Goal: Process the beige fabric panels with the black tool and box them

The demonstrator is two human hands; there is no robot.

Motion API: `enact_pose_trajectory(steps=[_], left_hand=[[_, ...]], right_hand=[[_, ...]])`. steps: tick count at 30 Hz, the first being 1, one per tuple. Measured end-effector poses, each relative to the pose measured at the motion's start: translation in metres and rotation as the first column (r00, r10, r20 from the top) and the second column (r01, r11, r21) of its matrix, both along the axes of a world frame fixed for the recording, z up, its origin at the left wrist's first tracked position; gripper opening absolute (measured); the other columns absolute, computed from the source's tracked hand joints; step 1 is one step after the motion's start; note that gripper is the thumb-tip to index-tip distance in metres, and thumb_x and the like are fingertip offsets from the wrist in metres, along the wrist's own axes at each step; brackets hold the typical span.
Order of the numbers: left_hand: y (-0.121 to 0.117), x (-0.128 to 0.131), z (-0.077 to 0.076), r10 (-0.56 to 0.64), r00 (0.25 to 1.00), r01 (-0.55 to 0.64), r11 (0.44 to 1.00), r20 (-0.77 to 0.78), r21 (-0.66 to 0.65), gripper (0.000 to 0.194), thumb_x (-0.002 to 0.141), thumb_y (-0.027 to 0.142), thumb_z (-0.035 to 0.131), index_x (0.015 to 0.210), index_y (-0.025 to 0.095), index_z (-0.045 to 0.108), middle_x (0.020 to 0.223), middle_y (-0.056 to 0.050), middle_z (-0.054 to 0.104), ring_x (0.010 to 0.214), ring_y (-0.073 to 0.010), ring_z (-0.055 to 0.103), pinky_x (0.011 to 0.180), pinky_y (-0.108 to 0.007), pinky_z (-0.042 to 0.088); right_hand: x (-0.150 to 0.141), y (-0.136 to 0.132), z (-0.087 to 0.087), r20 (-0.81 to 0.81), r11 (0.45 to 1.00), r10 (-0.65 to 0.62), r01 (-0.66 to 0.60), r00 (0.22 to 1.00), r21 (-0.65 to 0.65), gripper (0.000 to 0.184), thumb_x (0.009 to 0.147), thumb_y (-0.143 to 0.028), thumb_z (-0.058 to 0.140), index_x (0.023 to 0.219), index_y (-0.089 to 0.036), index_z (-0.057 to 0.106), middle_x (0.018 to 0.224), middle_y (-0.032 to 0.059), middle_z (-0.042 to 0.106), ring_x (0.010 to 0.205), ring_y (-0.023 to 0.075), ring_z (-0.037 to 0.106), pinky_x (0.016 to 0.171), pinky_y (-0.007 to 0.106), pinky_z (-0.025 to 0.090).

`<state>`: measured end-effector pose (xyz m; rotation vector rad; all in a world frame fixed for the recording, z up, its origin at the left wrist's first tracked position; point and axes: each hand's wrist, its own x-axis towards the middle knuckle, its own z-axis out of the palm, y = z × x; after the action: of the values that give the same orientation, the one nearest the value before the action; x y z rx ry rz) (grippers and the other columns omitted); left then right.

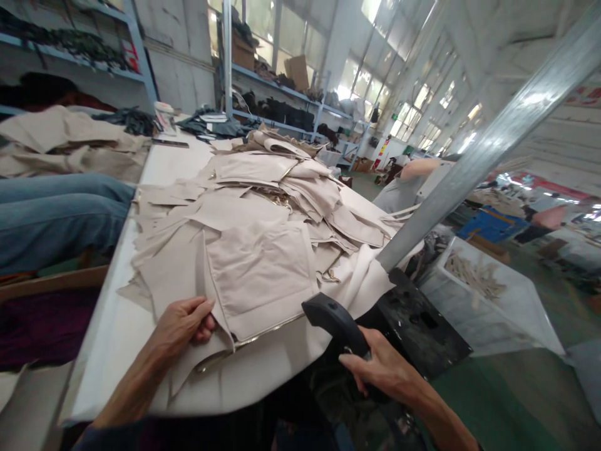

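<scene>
My left hand point(184, 321) is closed, pinching the left edge of a beige leather-like panel point(263, 269) with a stitched border. A metal zipper point(267, 333) runs along the panel's lower edge. In my right hand point(375, 363) is a black curved tool point(335, 319) with a blunt, broad head; its exact kind I cannot make out. The tool's head is close to the panel's lower right corner, and whether they touch is unclear. Under and behind this panel, more beige pieces point(235, 210) lie overlapped in a loose heap.
The white table point(106, 369) carries the heap. A slanted metal post point(469, 138) rises at the right, beside a black metal box point(422, 326) and a translucent bin point(498, 313) of scraps. Someone's jeans-clad legs point(61, 213) are at the left. Shelves point(282, 94) stand behind.
</scene>
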<state>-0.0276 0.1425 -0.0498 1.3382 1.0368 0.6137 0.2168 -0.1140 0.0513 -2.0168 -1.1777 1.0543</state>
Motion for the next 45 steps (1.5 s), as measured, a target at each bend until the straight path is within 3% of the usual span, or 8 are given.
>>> enact_pose_trajectory(steps=[8, 17, 19, 23, 26, 34, 41, 45], left_hand=[[-0.009, 0.004, 0.01, 0.018, 1.0, -0.018, 1.0, -0.008, -0.001, 0.044, 0.056, 0.057, 0.067, 0.048, 0.017, 0.051, 0.041, 0.003, 0.051, 0.033, -0.007, 0.042, 0.034, -0.018, 0.03], [-0.016, 0.006, 0.015, 0.03, 0.972, 0.026, 0.972, -0.233, 0.232, 0.039, 0.072, 0.056, 0.05, 0.057, 0.02, 0.049, 0.046, 0.001, 0.053, 0.038, -0.0136, 0.049, 0.041, -0.024, 0.038], [-0.033, 0.011, 0.021, 0.198, 0.898, 0.053, 0.837, -0.392, 0.545, 0.034, 0.08, 0.049, 0.046, 0.077, 0.018, 0.06, 0.066, -0.007, 0.064, 0.06, -0.0217, 0.061, 0.056, -0.031, 0.047], [-0.074, 0.048, 0.03, 0.399, 0.821, 0.276, 0.349, -0.408, 0.896, 0.041, 0.085, 0.035, 0.051, 0.12, 0.013, 0.055, 0.122, -0.022, 0.058, 0.115, -0.0338, 0.052, 0.093, -0.046, 0.041], [-0.091, 0.091, 0.025, 0.28, 0.787, 0.492, 0.255, -0.551, 0.832, 0.041, 0.082, 0.022, 0.055, 0.122, 0.012, 0.056, 0.128, -0.023, 0.054, 0.121, -0.0349, 0.047, 0.101, -0.049, 0.034], [-0.074, 0.136, 0.023, 0.02, 0.933, 0.276, 0.595, -0.358, 0.755, 0.033, 0.079, 0.008, 0.048, 0.108, 0.011, 0.063, 0.114, -0.021, 0.062, 0.113, -0.0332, 0.051, 0.093, -0.048, 0.037], [-0.025, 0.084, 0.106, 0.173, 0.985, -0.12, 0.778, -0.026, 0.617, 0.05, 0.094, 0.042, 0.027, 0.081, 0.012, 0.064, 0.06, -0.006, 0.065, 0.058, -0.019, 0.062, 0.056, -0.028, 0.048], [-0.02, 0.045, 0.146, 0.355, 0.73, -0.447, 0.895, 0.585, 0.015, 0.032, 0.093, 0.034, 0.042, 0.104, 0.013, 0.062, 0.078, -0.005, 0.073, 0.065, -0.016, 0.067, 0.062, -0.025, 0.054]], right_hand=[[0.028, 0.052, -0.03, -0.035, 0.997, -0.032, 0.034, 0.999, 0.075, 0.021, 0.081, -0.036, 0.055, 0.079, -0.015, 0.051, 0.049, -0.0046, 0.055, 0.039, 0.0098, 0.052, 0.042, 0.019, 0.044], [0.038, 0.041, -0.015, 0.061, 0.973, -0.145, 0.131, 0.988, 0.191, 0.025, 0.081, -0.04, 0.058, 0.076, -0.017, 0.049, 0.047, -0.0036, 0.057, 0.039, 0.0129, 0.055, 0.04, 0.021, 0.044], [0.038, 0.03, -0.011, 0.06, 0.971, -0.149, 0.135, 0.987, 0.195, 0.024, 0.082, -0.04, 0.057, 0.077, -0.017, 0.05, 0.047, -0.0037, 0.057, 0.039, 0.0129, 0.055, 0.041, 0.022, 0.044], [0.034, 0.01, -0.01, 0.019, 0.978, -0.114, 0.109, 0.993, 0.178, 0.023, 0.082, -0.038, 0.057, 0.075, -0.017, 0.05, 0.047, -0.0039, 0.056, 0.04, 0.0127, 0.055, 0.043, 0.022, 0.045], [0.028, -0.003, -0.01, -0.002, 0.984, -0.101, 0.1, 0.995, 0.149, 0.021, 0.082, -0.036, 0.056, 0.077, -0.017, 0.05, 0.047, -0.0041, 0.056, 0.041, 0.0126, 0.055, 0.042, 0.021, 0.043], [0.027, -0.031, -0.009, -0.03, 0.978, -0.112, 0.116, 0.993, 0.175, 0.017, 0.082, -0.033, 0.055, 0.08, -0.016, 0.05, 0.047, -0.0049, 0.055, 0.041, 0.0121, 0.054, 0.043, 0.02, 0.04], [0.029, -0.032, -0.011, 0.015, 0.976, -0.084, 0.079, 0.996, 0.203, 0.025, 0.082, -0.042, 0.054, 0.075, -0.019, 0.048, 0.044, -0.0042, 0.052, 0.04, 0.0139, 0.053, 0.042, 0.022, 0.04], [0.023, -0.017, -0.008, 0.1, 0.975, 0.008, -0.03, 0.995, 0.22, 0.034, 0.081, -0.051, 0.052, 0.068, -0.02, 0.048, 0.044, -0.0021, 0.053, 0.043, 0.0162, 0.056, 0.044, 0.023, 0.041]])
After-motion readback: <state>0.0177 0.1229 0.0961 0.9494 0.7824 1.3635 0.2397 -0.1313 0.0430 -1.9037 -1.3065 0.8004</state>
